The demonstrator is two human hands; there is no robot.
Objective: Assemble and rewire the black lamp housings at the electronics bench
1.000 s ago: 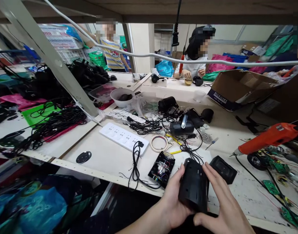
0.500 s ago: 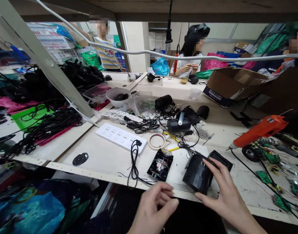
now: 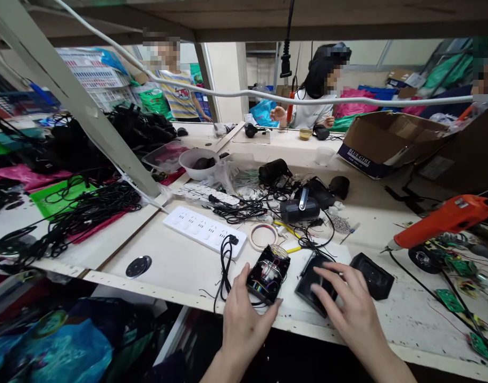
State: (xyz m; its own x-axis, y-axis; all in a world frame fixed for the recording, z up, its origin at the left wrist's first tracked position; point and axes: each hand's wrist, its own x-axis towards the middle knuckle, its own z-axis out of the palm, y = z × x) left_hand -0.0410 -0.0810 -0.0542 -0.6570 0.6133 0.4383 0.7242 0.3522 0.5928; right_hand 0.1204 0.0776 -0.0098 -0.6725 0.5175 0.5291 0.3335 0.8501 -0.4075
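My left hand (image 3: 247,319) has its thumb and fingers spread around the near left part of an open black housing (image 3: 268,274), which shows wires and small parts inside. My right hand (image 3: 350,298) is over a black cover (image 3: 316,282) lying on the bench, fingers apart; whether the fingertips touch it is hard to tell. Just right of that hand lies another black casing piece (image 3: 372,275). A black cable (image 3: 226,266) runs beside the open housing, near a white power strip (image 3: 204,231).
An orange electric screwdriver (image 3: 443,221) and green circuit boards (image 3: 449,300) are at the right. Farther back are a tape roll (image 3: 263,235), black cylinders, tangled cables and a cardboard box (image 3: 391,141). People are across the bench.
My left hand has moved up to the open housing. The black casing under my right hand now lies flatter on the bench, and that hand's fingers have lifted and curled somewhat. The view has shifted slightly.
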